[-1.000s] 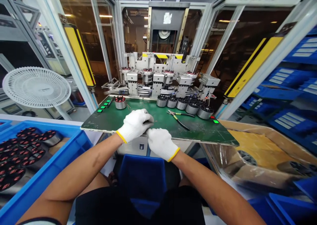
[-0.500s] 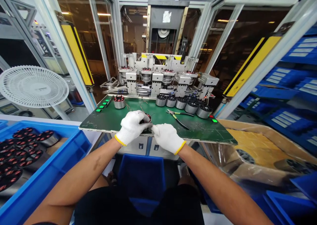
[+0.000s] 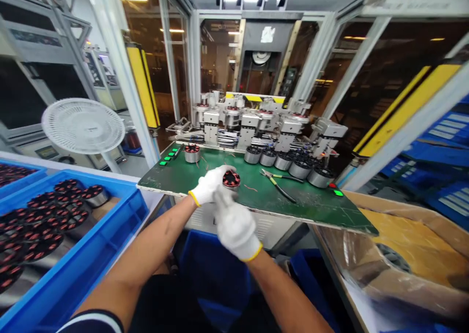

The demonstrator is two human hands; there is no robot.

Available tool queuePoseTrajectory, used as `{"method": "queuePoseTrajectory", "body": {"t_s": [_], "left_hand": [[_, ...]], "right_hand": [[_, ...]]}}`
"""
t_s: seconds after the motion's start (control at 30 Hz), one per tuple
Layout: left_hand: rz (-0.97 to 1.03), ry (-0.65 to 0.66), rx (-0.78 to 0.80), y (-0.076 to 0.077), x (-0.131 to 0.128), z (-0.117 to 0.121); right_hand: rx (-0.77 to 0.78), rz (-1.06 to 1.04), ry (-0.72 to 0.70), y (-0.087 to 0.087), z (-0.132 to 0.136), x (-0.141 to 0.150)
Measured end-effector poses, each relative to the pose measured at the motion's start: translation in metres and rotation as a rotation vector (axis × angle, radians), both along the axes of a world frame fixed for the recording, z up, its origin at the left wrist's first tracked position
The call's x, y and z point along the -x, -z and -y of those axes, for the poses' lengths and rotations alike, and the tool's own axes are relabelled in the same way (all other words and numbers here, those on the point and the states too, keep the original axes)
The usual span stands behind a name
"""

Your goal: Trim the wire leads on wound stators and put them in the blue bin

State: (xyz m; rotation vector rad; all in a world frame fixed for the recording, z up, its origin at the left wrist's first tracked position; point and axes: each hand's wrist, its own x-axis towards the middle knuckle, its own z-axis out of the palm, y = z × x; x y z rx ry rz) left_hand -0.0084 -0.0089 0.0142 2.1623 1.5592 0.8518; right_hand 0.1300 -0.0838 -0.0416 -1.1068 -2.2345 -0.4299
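Note:
My left hand (image 3: pixel 211 182), in a white glove with a yellow cuff, grips a motor stator (image 3: pixel 231 179) with red copper windings near the front edge of the green tabletop (image 3: pixel 205 174). Just below and in front of it is my right hand (image 3: pixel 236 225), gloved alike and smeared by motion; whether its fingers hold anything is unclear. A short loose piece of copper wire (image 3: pixel 251 188) lies right of the stator. Farther right rest pliers (image 3: pixel 278 184) with green-and-black handles, their jaws apart. Another wound stator (image 3: pixel 192 153) stands at the back left, with wire bits close by.
Several unwound stators (image 3: pixel 283 161) line the back right, before a winding machine (image 3: pixel 249 127). A blue bin (image 3: pixel 124 210) of wound stators is at left, near a white fan (image 3: pixel 84 125). A carton (image 3: pixel 351 255) stands right; yellow light curtains (image 3: pixel 144 88) flank the station.
My right hand has come away from the tabletop edge, down toward me. The stator in my left hand shows more of its top. The view has swung left.

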Motion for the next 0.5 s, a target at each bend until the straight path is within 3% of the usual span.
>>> {"method": "queuePoseTrajectory", "body": {"t_s": [0.1, 0.27, 0.4, 0.47, 0.5], "left_hand": [[0.005, -0.077, -0.01, 0.003, -0.004, 0.007], [-0.016, 0.016, -0.027, 0.004, 0.006, -0.002], [-0.007, 0.011, 0.008, 0.003, 0.011, -0.007], [-0.016, 0.014, 0.013, 0.003, 0.011, -0.006], [-0.023, 0.019, 0.014, 0.002, 0.01, -0.005]], "right_hand": [[-0.019, -0.051, 0.076, -0.011, -0.03, -0.005], [-0.067, -0.038, 0.323, -0.013, -0.049, -0.006], [0.03, 0.165, 0.44, -0.023, -0.049, -0.01], [0.167, 0.146, 0.387, -0.033, -0.055, -0.014], [0.304, 0.045, 0.296, -0.039, -0.059, -0.016]]}}
